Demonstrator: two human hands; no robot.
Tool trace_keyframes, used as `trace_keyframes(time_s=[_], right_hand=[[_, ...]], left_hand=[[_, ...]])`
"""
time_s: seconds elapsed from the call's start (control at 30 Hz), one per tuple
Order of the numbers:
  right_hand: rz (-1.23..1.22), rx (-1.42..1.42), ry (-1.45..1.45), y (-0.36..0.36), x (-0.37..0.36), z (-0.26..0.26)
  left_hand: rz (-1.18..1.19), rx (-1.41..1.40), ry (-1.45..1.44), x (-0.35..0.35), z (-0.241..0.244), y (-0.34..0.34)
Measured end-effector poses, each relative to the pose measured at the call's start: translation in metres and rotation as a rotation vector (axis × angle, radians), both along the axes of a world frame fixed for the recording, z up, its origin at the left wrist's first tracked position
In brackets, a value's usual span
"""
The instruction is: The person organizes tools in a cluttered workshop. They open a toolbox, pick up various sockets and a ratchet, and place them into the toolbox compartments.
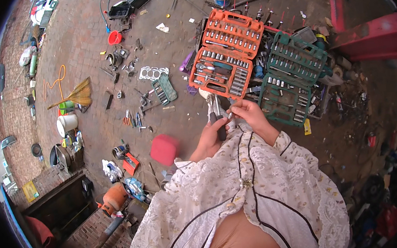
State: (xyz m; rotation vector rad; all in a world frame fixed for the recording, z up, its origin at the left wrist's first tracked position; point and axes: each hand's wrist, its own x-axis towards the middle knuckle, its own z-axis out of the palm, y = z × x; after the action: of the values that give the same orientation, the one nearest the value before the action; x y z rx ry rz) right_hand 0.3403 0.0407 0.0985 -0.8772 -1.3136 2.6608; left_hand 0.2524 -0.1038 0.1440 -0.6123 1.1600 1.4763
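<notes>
My left hand [210,137] grips two dark-handled hand tools [222,131] whose metal shafts point away from me; their exact kind cannot be told. Close beside it, the fingertips of my right hand [252,114] pinch a small metal piece [230,115] that looks like a socket. Just beyond both hands lies an orange socket-set case [212,84], opened flat, with rows of sockets, a ratchet and drivers in it. To its right is a green socket-set case [265,107], also opened, holding sockets in both halves and showing several vacant slots.
A small green socket case [169,88] and a cylinder head gasket [154,72] lie left on the brick floor. Nearer are scissors [126,118] and a red stool [164,149]. A straw broom [77,94] lies farther left. A red metal beam [373,39] juts in at right.
</notes>
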Motion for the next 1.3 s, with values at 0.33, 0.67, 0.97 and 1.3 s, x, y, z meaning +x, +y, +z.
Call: trace_keyframes(time_s=[0.33,0.67,0.97,1.3], right_hand=[[0.064,0.422,-0.061,0.004,-0.019,-0.018],[0.529,1.301,-0.545,0.052,-0.131,-0.079],[0.639,1.336,-0.573,0.052,-0.142,-0.084],[0.585,1.278,-0.583,0.051,-0.137,-0.087]], left_hand=[[0.092,0.034,-0.028,0.006,-0.023,-0.009],[0.260,-0.034,-0.034,0.005,-0.013,-0.036],[0.344,0.002,-0.086,0.005,-0.039,-0.053],[0.317,0.014,-0.037,-0.014,-0.026,-0.033]])
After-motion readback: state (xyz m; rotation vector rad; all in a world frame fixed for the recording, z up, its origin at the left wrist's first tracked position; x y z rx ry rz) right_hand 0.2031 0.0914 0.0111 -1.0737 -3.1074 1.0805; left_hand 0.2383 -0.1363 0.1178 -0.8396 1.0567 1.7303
